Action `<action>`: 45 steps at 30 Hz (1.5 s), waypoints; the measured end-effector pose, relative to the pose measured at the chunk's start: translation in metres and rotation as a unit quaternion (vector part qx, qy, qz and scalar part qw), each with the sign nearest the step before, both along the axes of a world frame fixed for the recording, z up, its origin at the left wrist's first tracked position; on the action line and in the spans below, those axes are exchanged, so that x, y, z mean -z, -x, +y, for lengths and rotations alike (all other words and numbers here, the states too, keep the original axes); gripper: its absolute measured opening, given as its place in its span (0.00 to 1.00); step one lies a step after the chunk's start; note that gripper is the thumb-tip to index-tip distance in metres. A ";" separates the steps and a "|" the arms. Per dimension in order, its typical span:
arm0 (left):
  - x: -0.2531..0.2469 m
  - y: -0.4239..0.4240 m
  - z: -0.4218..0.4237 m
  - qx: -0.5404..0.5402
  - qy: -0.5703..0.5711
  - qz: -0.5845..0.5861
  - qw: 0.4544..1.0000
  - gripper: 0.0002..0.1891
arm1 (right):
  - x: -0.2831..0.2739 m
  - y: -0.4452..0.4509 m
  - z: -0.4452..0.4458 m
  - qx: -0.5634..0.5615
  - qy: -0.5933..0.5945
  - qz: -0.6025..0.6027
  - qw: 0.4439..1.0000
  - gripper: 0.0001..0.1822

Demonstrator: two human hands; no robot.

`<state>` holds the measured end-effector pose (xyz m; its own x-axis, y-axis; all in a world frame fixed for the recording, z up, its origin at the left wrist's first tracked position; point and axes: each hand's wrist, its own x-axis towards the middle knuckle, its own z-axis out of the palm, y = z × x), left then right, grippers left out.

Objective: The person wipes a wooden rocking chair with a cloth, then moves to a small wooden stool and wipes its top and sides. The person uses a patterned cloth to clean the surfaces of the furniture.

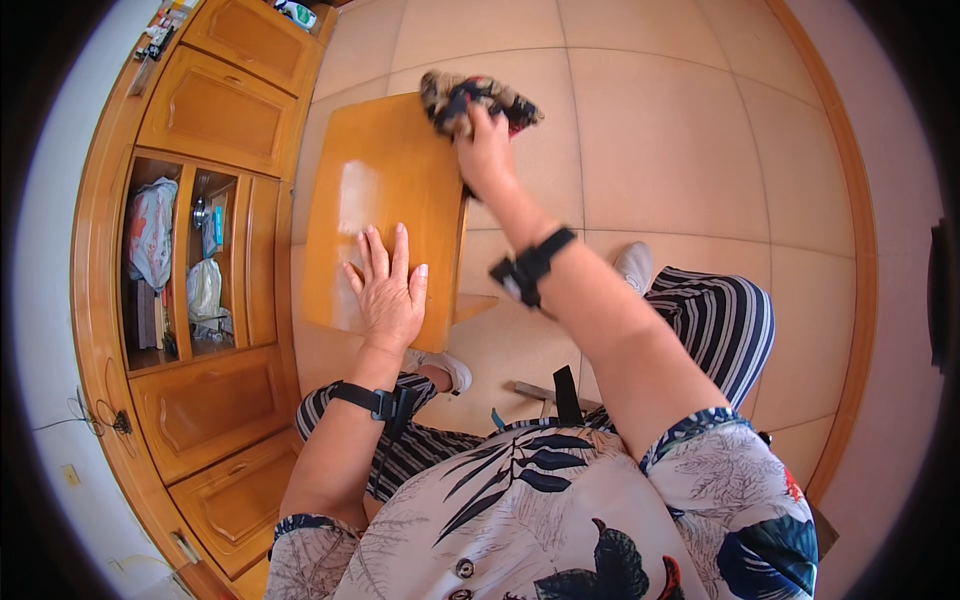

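Observation:
A small wooden table or bench [420,180] with a glossy, yellow-brown top stands before me. My left hand [390,296] lies flat on the near part of that top, palm down with its fingers spread. At the far right corner, my right hand [487,146] grips a crumpled cloth [480,101] patterned in dark blue, tan and red. Part of the cloth hangs past the edge of the top. Black straps circle both my wrists.
To the left runs a wooden cabinet [210,416] with panelled doors. Its open compartments hold a plastic bag [153,232] and a white bag [204,289]. Beige tiles [667,142] cover the floor. A pink wall [892,247] rises at right. My legs are bent on either side.

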<state>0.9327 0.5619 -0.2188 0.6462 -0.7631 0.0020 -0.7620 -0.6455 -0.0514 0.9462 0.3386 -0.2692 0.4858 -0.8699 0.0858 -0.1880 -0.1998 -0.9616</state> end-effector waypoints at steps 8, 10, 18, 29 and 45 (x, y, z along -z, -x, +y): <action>0.004 -0.006 -0.003 0.006 0.032 -0.022 0.999 0.29 | -0.012 -0.044 -0.071 -0.045 -0.082 0.126 0.988 0.24; 0.004 -0.007 0.000 0.003 0.031 -0.038 0.999 0.29 | -0.020 -0.050 -0.070 -0.037 -0.067 0.166 0.983 0.23; 0.006 -0.003 -0.013 0.014 0.056 -0.019 0.998 0.30 | 0.003 -0.048 -0.112 -0.147 0.231 0.322 0.906 0.21; 0.004 -0.006 0.001 -0.013 0.044 -0.008 0.999 0.30 | -0.004 0.059 0.091 -0.129 0.194 0.017 0.972 0.29; -0.007 -0.007 -0.004 -0.005 0.060 -0.007 0.998 0.31 | 0.001 -0.034 -0.029 -0.192 0.498 0.155 0.831 0.16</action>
<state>0.9398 0.5576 -0.2116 0.6536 -0.7501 0.1012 -0.7549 -0.6556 0.0165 0.9799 0.3101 -0.2701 0.8440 -0.2177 0.4902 -0.1339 -0.9705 -0.2005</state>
